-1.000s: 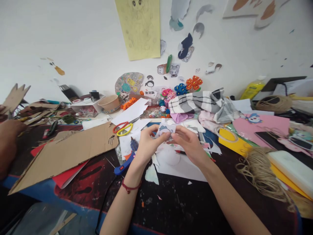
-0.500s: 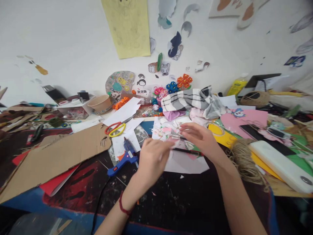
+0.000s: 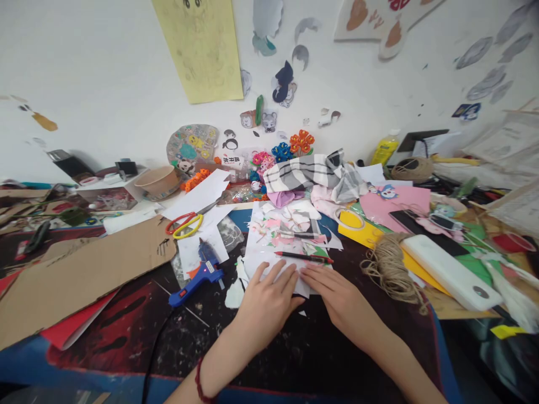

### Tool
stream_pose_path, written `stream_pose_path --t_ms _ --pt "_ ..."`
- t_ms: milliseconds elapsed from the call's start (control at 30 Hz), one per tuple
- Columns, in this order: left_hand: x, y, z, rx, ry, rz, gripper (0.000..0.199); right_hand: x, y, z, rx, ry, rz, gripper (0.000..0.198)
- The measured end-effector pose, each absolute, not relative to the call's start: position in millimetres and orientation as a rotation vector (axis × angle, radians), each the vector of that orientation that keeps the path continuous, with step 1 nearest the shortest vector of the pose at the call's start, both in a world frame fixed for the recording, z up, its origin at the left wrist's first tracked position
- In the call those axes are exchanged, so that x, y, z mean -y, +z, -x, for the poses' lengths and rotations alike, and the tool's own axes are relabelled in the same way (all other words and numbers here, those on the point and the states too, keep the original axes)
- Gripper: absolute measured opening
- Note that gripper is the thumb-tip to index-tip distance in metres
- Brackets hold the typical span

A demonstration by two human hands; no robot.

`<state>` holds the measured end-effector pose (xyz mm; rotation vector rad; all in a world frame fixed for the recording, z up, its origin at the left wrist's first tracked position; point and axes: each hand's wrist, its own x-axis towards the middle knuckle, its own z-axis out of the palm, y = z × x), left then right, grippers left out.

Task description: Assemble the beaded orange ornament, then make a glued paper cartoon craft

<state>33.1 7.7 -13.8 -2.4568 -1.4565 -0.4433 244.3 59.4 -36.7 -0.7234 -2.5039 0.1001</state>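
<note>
Side by side on a white sheet of paper (image 3: 257, 259), my left hand (image 3: 269, 297) and my right hand (image 3: 334, 292) lie palm down with fingers stretched out. The thumbs and fingertips nearly meet, and what lies beneath the palms is hidden. Just beyond the fingertips a black and red pen (image 3: 304, 257) rests across the paper. Behind the pen, paper scraps (image 3: 290, 221) in white, pink and green are heaped on the sheet. A torn white piece (image 3: 236, 287) lies left of my left hand.
On the left are a blue glue gun (image 3: 197, 275), scissors (image 3: 185, 224) with red and yellow handles, and a cardboard sheet (image 3: 88, 275). To the right lie a twine bundle (image 3: 391, 266), a white oblong device (image 3: 452, 272) and pink paper (image 3: 400, 205). Checked cloth (image 3: 311, 174) sits behind.
Both hands have come down from above the scraps and nearer to me, now flat on the paper. The pen shows fully. My view has turned slightly right.
</note>
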Motion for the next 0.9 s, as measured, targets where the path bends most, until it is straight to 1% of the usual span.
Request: stream_pose_path --t_ms 167,267,367,533,800,900 --pt "-6.9 -22.0 -29.7 1.414 -0.469 2.477 0.041 -58.1 -40.6 -246.1 2.538 -0.032 0.715 0.071" --pt "-6.1 -22.4 -26.5 1.408 -0.437 2.481 0.045 -55.4 -41.7 -246.0 2.548 -0.075 0.731 0.073" --pt "-5.0 -24.7 -23.5 1.39 -0.431 2.472 0.05 -54.4 -43.8 -245.6 2.578 -0.124 0.729 0.071" --pt "-6.8 -25.2 -21.7 1.385 -0.42 2.499 0.053 -55.7 -37.3 -241.3 2.641 -0.193 0.734 0.065" --pt "-13.3 -26.5 -24.0 1.397 -0.391 2.469 0.058 -54.3 -29.9 -233.3 2.68 -0.356 0.753 0.068" --pt "-12.6 -29.5 -23.1 1.398 -0.389 2.481 0.057 -50.9 -20.8 -238.3 2.607 -0.42 0.789 0.065"
